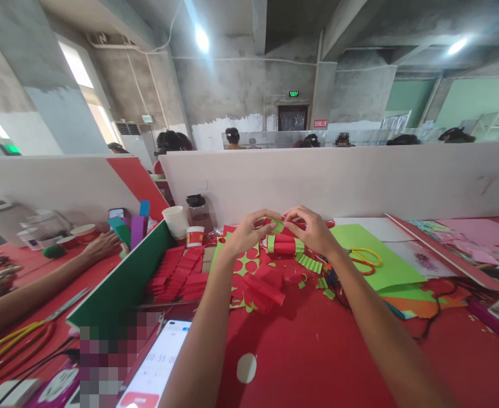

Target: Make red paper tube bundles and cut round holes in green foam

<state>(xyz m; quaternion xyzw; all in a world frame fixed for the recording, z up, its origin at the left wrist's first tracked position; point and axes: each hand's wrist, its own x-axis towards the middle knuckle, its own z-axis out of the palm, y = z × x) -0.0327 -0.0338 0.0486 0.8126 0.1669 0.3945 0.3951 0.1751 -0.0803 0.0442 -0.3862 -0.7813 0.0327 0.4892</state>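
Observation:
Both hands are raised over the far part of the red table, fingertips close together. My left hand [253, 228] is closed in a pinch on a small green paper piece [277, 226]. My right hand [311, 229] is closed at the other side of the same piece, its fingertips partly hidden. Just under them lies a red paper roll with green ends [284, 246]. Fringed green paper strips [309, 263] and small green scraps sit right of it. A plain red paper roll [264, 290] rests nearer, on green paper with round holes [245, 265].
Folded red paper strips [177, 275] lie left, beside a green divider [122, 280]. Paper cups [175, 221] and a bottle [198, 212] stand behind. At right are scissors [366, 259] on green sheets [355, 241]. A phone [156, 362] lies near. A co-worker's arm [62, 272] reaches in beyond the divider.

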